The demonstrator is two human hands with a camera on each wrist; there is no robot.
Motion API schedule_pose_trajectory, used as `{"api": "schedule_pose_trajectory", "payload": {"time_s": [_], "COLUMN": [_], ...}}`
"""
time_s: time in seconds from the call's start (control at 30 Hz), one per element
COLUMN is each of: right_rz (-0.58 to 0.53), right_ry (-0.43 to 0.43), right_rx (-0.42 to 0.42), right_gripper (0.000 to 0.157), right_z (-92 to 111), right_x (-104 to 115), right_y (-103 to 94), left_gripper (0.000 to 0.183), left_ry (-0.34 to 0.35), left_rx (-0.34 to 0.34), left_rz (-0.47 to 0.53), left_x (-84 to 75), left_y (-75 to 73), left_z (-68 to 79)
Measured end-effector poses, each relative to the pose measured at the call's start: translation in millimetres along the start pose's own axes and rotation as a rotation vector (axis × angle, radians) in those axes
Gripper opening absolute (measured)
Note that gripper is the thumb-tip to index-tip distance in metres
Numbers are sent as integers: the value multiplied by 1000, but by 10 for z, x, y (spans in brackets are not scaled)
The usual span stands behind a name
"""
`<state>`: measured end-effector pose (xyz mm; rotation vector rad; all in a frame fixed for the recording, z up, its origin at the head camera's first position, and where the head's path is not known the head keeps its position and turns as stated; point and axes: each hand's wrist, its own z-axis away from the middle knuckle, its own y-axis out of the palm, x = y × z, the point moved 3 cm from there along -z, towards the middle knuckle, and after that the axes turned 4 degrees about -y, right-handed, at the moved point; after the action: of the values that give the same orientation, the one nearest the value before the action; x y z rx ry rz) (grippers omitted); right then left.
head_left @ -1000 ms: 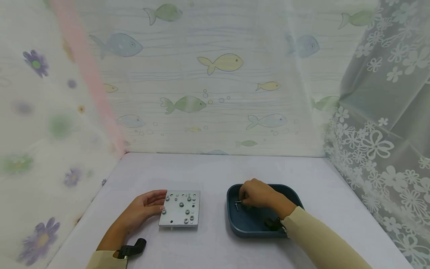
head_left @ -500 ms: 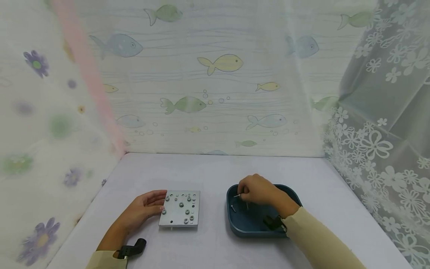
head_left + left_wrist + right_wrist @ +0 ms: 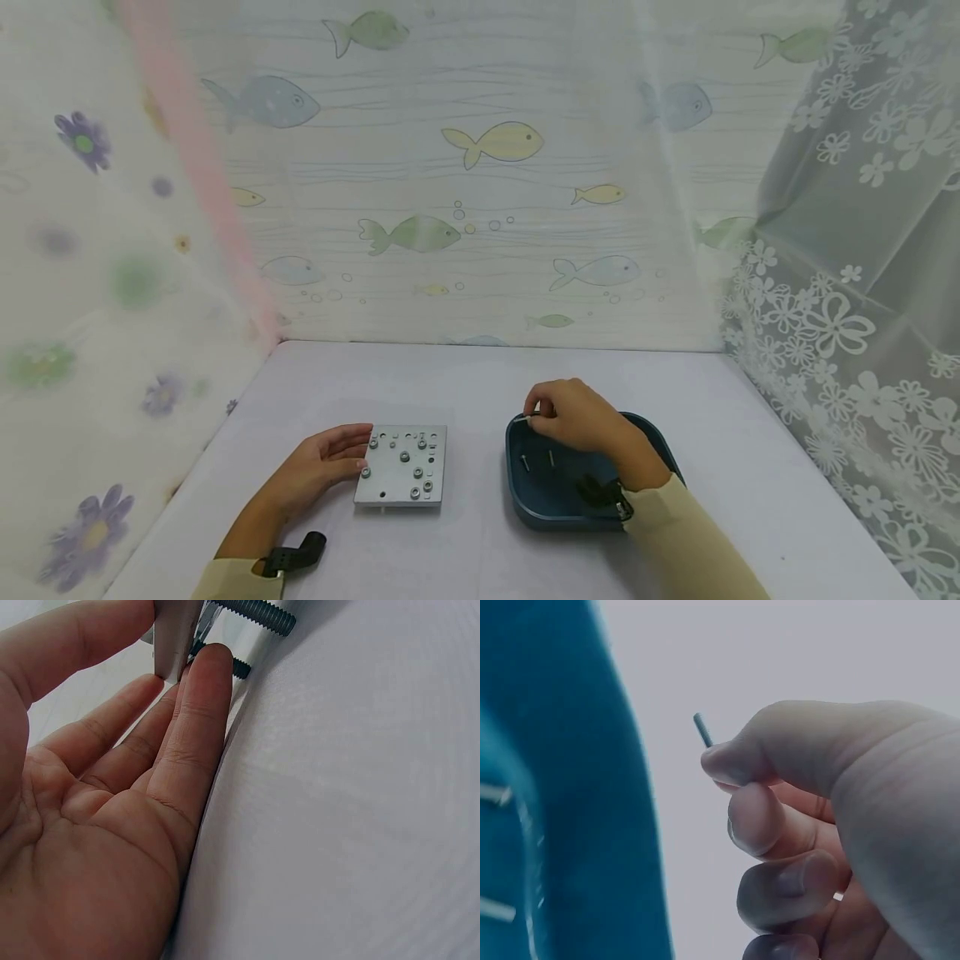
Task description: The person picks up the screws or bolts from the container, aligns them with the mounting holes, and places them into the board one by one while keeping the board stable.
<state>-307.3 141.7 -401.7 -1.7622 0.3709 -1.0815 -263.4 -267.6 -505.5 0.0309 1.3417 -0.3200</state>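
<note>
My left hand [image 3: 322, 467] holds the left edge of a silver metal plate [image 3: 393, 477], thumb at its edge and fingers beneath. Several socket-head bolts stand in the plate. From below, in the left wrist view, threaded bolt ends [image 3: 259, 616] stick out under it near my fingertips. Over the far left rim of a dark blue tray [image 3: 570, 523], my right hand [image 3: 581, 417] pinches a small thin screw [image 3: 703, 729] between thumb and index finger; its head is hidden by the fingers. Two more small screws lie in the tray, one near its left wall [image 3: 524, 462].
A white cloth covers the table [image 3: 480, 383]. Behind it hangs a curtain [image 3: 480, 275] printed with fish, with a flowered sheet [image 3: 157, 333] at the left and lace [image 3: 832, 367] at the right. Each wrist wears a black camera band [image 3: 296, 554].
My right hand has risen from inside the tray toward its far left rim with a screw, uncovering two others. The left hand and the plate have stayed in place.
</note>
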Motion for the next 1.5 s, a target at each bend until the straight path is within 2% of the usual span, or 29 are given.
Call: {"api": "schedule_pose_trajectory", "payload": {"time_s": [0.3,0.73,1.23,1.5], "right_rz": [-114,-187,-181,-130], "right_ry": [-6,-55,-78,-93], "right_rx": [-84,-174,-167,-163], "right_gripper": [9,7,6,5], "right_z": [-6,-93,-185,-264], "right_x": [181,380,656,739], "right_y": [-68,-51,228,377], "left_gripper": [71,71,72,73], "left_ry": [5,11,-9,16], "left_rx": [6,6,7,11], "left_rz": [6,7,-4,-13], "left_x": [0,1,14,25], "left_y": [9,3,-13,-20], "left_z": [-2,0,-14,-34]}}
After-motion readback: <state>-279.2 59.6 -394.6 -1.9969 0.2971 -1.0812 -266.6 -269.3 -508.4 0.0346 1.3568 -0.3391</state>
